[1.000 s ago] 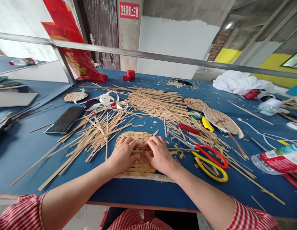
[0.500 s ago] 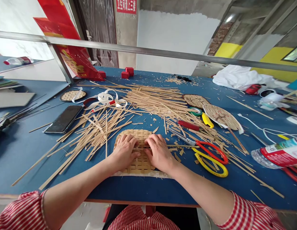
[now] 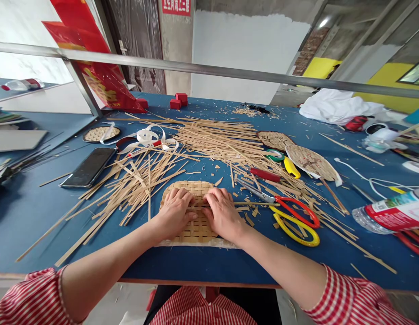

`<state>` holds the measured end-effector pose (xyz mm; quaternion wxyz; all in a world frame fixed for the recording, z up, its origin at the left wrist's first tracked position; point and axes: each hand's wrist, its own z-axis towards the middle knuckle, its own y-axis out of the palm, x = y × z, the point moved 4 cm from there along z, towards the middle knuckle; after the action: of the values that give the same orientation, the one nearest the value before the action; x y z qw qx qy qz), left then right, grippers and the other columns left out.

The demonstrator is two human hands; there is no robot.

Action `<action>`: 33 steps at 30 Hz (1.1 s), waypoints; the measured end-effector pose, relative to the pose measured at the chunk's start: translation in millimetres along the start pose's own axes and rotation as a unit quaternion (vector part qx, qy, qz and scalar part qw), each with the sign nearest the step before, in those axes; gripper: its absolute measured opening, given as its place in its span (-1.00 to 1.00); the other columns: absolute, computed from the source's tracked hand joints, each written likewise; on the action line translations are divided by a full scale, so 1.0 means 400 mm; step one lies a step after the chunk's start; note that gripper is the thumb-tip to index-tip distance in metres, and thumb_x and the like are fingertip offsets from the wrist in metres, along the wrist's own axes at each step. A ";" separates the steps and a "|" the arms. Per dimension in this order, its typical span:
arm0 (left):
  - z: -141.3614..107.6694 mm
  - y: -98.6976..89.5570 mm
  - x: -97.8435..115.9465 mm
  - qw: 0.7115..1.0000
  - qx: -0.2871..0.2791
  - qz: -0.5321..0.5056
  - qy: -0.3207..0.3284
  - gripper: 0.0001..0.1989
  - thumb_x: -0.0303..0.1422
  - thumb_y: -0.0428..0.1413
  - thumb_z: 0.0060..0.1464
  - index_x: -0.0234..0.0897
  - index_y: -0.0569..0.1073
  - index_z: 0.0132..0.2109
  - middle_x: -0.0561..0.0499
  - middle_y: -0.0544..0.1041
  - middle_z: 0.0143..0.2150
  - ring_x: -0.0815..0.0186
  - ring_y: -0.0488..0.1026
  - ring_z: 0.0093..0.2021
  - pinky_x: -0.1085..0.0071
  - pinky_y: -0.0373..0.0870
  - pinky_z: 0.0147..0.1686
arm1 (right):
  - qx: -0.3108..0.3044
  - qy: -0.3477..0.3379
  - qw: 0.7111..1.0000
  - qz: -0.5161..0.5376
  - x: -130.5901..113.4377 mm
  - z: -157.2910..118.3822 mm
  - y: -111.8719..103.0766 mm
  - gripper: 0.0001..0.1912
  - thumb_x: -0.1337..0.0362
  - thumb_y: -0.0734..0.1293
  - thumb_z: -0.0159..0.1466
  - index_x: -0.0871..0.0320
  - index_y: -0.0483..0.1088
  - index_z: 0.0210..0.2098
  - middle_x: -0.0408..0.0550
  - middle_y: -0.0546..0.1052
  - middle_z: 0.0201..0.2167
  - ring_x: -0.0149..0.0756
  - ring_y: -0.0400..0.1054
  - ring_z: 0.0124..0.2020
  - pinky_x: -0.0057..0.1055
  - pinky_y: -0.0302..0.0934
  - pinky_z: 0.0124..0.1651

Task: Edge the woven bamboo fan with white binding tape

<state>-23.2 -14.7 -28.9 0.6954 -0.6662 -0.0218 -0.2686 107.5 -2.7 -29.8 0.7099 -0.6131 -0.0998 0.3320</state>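
Observation:
A small woven bamboo mat (image 3: 195,234) with a rounded far edge lies before me at the table's front, a pale strip along its near edge. My left hand (image 3: 177,210) presses on its left half, fingers bent and thumb towards the middle. On the right half rests my right hand (image 3: 224,214), its thumb and curled fingers closed around a thin bamboo strip (image 3: 260,204) that runs across the weave and sticks out to the right. The fingertips of both hands face each other across a narrow gap. The strip's part under my right hand is hidden.
Loose bamboo strips (image 3: 219,140) spread behind and beside the mat. Scissors (image 3: 295,212) with red and yellow handles lie right, near a red-handled tool (image 3: 265,175) and a bottle (image 3: 392,212). A phone (image 3: 89,167) lies left. A metal rail (image 3: 195,68) crosses behind.
The view has shifted very slightly. Both hands stay on the mat, with my right fingers and thumb moved only a little along the strip.

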 end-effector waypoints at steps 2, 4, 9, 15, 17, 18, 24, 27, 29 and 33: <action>0.000 0.000 -0.001 1.000 0.000 -0.001 0.002 -0.81 -0.30 0.08 -0.09 -0.27 0.26 -0.32 -0.01 0.31 -0.23 0.20 0.14 -0.17 0.25 0.14 -0.18 | 0.002 -0.003 1.000 -0.001 -0.001 -0.001 0.001 -0.94 0.37 0.17 0.13 0.18 0.22 -0.36 -0.01 0.28 -0.24 -0.19 0.09 -0.20 -0.28 0.05 -0.18; 0.000 0.001 -0.002 1.000 0.000 -0.002 0.003 -0.81 -0.30 0.08 -0.09 -0.27 0.26 -0.33 -0.01 0.31 -0.23 0.20 0.14 -0.17 0.25 0.14 -0.18 | 0.003 -0.004 1.000 -0.002 -0.001 -0.002 0.002 -0.94 0.37 0.17 0.13 0.18 0.22 -0.36 -0.01 0.28 -0.25 -0.19 0.09 -0.20 -0.28 0.05 -0.18; -0.001 0.003 -0.003 1.000 0.002 -0.002 0.004 -0.81 -0.29 0.08 -0.09 -0.26 0.27 -0.33 -0.01 0.31 -0.24 0.20 0.15 -0.17 0.26 0.14 -0.17 | 0.007 -0.007 1.000 -0.009 -0.003 -0.002 0.001 -0.93 0.37 0.17 0.13 0.18 0.22 -0.35 -0.01 0.29 -0.25 -0.19 0.09 -0.19 -0.28 0.04 -0.18; -0.005 -0.006 0.004 1.000 -0.003 0.009 -0.012 -0.80 -0.27 0.09 -0.10 -0.25 0.29 -0.31 -0.02 0.32 -0.21 0.18 0.17 -0.14 0.24 0.14 -0.15 | 0.014 0.000 1.000 -0.024 -0.008 -0.007 -0.003 -0.95 0.36 0.18 0.13 0.17 0.23 -0.36 0.00 0.30 -0.26 -0.19 0.10 -0.20 -0.27 0.04 -0.17; -0.006 -0.010 0.007 1.000 -0.009 0.015 -0.019 -0.78 -0.25 0.07 -0.08 -0.24 0.31 -0.27 -0.03 0.33 -0.19 0.17 0.18 -0.13 0.22 0.13 -0.14 | 0.022 0.005 0.999 -0.032 -0.011 -0.009 -0.007 -0.92 0.35 0.20 0.12 0.17 0.23 -0.34 0.01 0.31 -0.25 -0.18 0.11 -0.19 -0.26 0.04 -0.16; -0.006 -0.012 0.009 1.000 -0.009 0.017 -0.022 -0.76 -0.25 0.07 -0.08 -0.24 0.31 -0.23 -0.03 0.33 -0.18 0.17 0.18 -0.12 0.21 0.13 -0.13 | 0.027 0.008 0.999 -0.035 -0.011 -0.010 -0.010 -0.89 0.34 0.21 0.12 0.17 0.23 -0.32 0.01 0.31 -0.24 -0.17 0.11 -0.18 -0.25 0.04 -0.16; -0.010 -0.015 0.007 1.000 0.006 0.009 -0.013 -0.65 -0.28 0.09 -0.09 -0.21 0.29 -0.10 -0.04 0.34 -0.14 0.15 0.17 -0.09 0.20 0.12 -0.12 | 0.040 0.026 0.999 0.000 0.026 -0.006 -0.065 -0.81 0.31 0.23 0.10 0.14 0.21 -0.27 -0.02 0.31 -0.25 -0.17 0.12 -0.17 -0.23 0.05 -0.13; -0.013 -0.014 0.006 1.000 0.013 0.005 -0.008 -0.67 -0.29 0.09 -0.08 -0.20 0.32 -0.11 -0.03 0.35 -0.15 0.16 0.17 -0.10 0.18 0.12 -0.10 | 0.024 0.038 0.999 0.022 0.056 -0.006 -0.095 -0.86 0.33 0.22 0.10 0.13 0.20 -0.32 -0.04 0.30 -0.28 -0.19 0.13 -0.18 -0.23 0.06 -0.12; -0.014 -0.014 0.008 1.000 0.016 0.006 -0.006 -0.70 -0.30 0.08 -0.08 -0.19 0.33 -0.12 -0.02 0.34 -0.14 0.16 0.17 -0.09 0.17 0.11 -0.10 | 0.001 0.031 0.999 0.033 0.063 -0.008 -0.099 -0.88 0.34 0.22 0.10 0.13 0.20 -0.33 -0.05 0.30 -0.28 -0.22 0.13 -0.18 -0.25 0.06 -0.11; -0.012 -0.013 0.019 1.000 0.003 -0.012 0.015 -0.68 -0.40 0.04 -0.05 -0.19 0.33 -0.08 -0.03 0.31 -0.07 0.16 0.15 -0.06 0.16 0.10 -0.07 | -0.044 0.004 0.998 0.050 0.048 -0.016 -0.073 -0.82 0.32 0.26 0.07 0.12 0.21 -0.30 -0.07 0.30 -0.29 -0.23 0.14 -0.20 -0.27 0.09 -0.15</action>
<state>-20.5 -21.7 -21.9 0.6942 -0.6598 -0.0206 -0.2868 135.8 2.6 -9.0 0.6649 -0.6495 -0.0813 0.3599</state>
